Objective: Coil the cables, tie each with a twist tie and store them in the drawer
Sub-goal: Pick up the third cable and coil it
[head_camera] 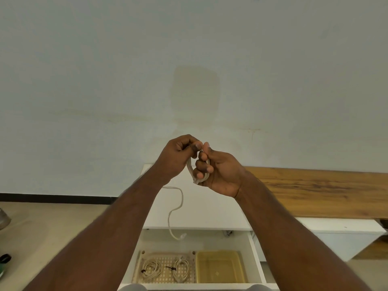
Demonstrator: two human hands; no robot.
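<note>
Both hands are raised in front of the wall. My right hand (218,173) grips a small loop of white cable (190,168) wound round its fingers. My left hand (180,153) pinches the cable at the top of the loop, thumb against the right fingertips. The cable's loose tail (175,208) hangs down over the white cabinet top (210,206), its plug end dangling above the open drawer (197,261). Inside the drawer, a perforated beige tray (165,267) holds two coiled white cables (151,268), each bound with a dark twist tie.
A translucent yellow bin (220,266) sits in the drawer's right half. A wooden bench top (319,192) runs along the wall on the right, above a white unit. Beige floor lies to the left, with a dark object at its edge.
</note>
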